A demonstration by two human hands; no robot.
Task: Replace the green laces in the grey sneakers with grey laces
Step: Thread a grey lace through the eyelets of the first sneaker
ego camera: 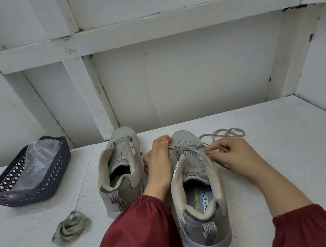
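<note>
Two grey sneakers stand on the white table, heels toward me. The left sneaker (120,169) has no lace in it. The right sneaker (198,184) has a grey lace (224,134) threaded through its lowest eyelets, with the loose end looped on the table beyond it. My left hand (159,162) grips the right sneaker's left side near the toe, thumb on top. My right hand (234,154) pinches the lace at the shoe's right eyelet row. A second coiled grey lace (71,227) lies at the front left. No green lace is in view.
A dark plastic basket (1,193) holding a clear plastic bag (35,164) sits at the left of the table. A white panelled wall rises just behind the table's back edge.
</note>
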